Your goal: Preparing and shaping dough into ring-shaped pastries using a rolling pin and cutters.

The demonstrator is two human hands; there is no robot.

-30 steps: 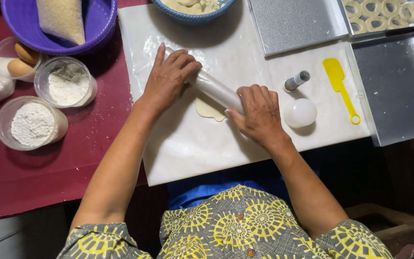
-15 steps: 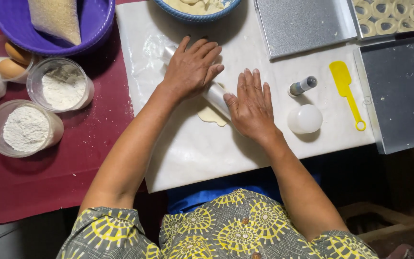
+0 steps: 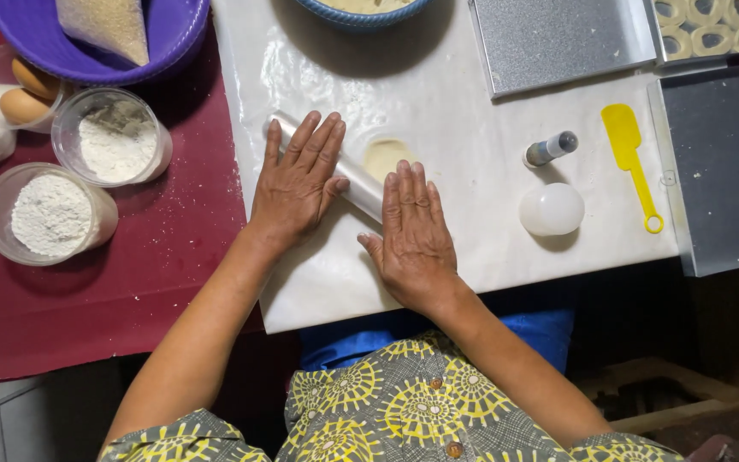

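Pressing our flat, open left hand [image 3: 301, 184] and right hand [image 3: 416, 239] evenly on the rolling pin [image 3: 361, 190], we should roll gently toward the dough [image 3: 387, 156] at twelve o'clock.

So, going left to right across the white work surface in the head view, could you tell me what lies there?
Left hand on the clear rolling pin → right hand → small capped bottle → yellow spatula. The flattened dough and white ball overlap others in the order, so I leave them out.
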